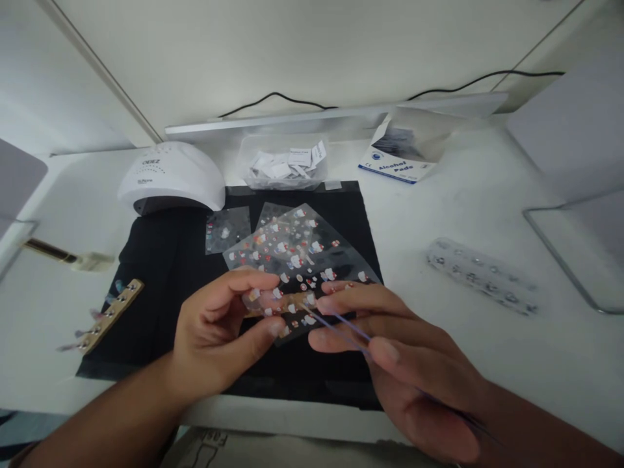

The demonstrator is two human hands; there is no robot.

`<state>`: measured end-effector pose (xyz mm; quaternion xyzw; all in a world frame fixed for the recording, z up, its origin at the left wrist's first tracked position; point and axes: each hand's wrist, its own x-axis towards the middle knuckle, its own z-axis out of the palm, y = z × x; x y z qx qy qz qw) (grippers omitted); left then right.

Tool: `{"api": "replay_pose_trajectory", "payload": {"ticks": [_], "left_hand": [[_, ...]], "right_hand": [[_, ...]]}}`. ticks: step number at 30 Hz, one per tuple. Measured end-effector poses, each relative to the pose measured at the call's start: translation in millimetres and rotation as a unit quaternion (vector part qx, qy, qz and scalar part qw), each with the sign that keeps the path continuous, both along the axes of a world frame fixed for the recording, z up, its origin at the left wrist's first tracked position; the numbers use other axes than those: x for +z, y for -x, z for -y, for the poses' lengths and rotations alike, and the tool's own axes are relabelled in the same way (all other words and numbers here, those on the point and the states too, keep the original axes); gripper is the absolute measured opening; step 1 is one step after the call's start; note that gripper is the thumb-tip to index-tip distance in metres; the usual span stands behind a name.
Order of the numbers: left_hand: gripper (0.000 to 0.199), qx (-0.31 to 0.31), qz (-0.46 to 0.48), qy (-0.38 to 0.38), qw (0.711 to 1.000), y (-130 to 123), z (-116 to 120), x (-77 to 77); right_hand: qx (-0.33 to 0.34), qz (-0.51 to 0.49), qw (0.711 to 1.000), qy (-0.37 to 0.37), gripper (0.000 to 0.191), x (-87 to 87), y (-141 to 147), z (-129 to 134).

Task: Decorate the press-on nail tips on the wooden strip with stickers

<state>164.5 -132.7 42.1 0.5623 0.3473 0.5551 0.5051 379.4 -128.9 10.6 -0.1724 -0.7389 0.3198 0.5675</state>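
Note:
A clear sticker sheet (297, 260) printed with small white and red cartoon figures is held tilted above the black cloth. My left hand (229, 325) pinches its lower left edge between thumb and fingers. In my right hand (414, 364) is a pair of purple tweezers (348, 328), gripped between thumb and fingers, with the tips at a figure near the sheet's lower edge. Whether the tips have lifted a sticker is too small to tell. Behind the sheet a wooden strip shows partly through it, and another clear sheet (273, 212) lies partly covered.
On the black cloth (160, 279) lie a small clear sheet (228, 229) and a wooden stand (111, 316) with nail tips. A white nail lamp (170, 175), a tub of sachets (285, 166) and an alcohol pads box (400, 153) stand behind. A bottle (68, 255) lies left, a clear case (480, 273) right.

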Motion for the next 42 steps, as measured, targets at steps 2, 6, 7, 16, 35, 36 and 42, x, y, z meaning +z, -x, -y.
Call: {"api": "replay_pose_trajectory", "payload": {"ticks": [2,6,7,16,35,36,42], "left_hand": [[0.051,-0.008,0.006,0.01,1.0,1.0,0.3,0.9],[0.05,-0.025,0.009,0.018,0.999,3.0,-0.1,1.8],[0.05,-0.029,0.008,0.017,0.999,3.4,-0.3,1.7],[0.045,-0.037,-0.031,-0.029,0.998,5.2,-1.7,1.0],[0.041,-0.031,-0.062,-0.055,0.996,4.8,-3.7,3.1],[0.039,-0.031,-0.061,-0.06,0.996,4.7,-3.8,3.0],[0.038,-0.031,-0.06,-0.062,0.996,5.3,-2.8,2.5]], "right_hand": [[0.018,-0.005,0.999,-0.044,0.063,2.9,0.5,-4.0],[0.017,-0.02,0.999,-0.044,0.057,9.8,2.7,-7.3],[0.016,-0.026,0.999,-0.039,0.055,10.6,3.2,-6.8],[0.039,-0.035,0.998,0.037,0.046,3.3,2.2,-1.3],[0.003,-0.021,0.999,0.041,0.04,4.8,3.8,2.4],[0.012,-0.018,0.999,0.03,0.04,4.6,3.1,1.3],[0.031,-0.025,0.999,0.01,0.039,6.4,3.2,-5.5]]}}
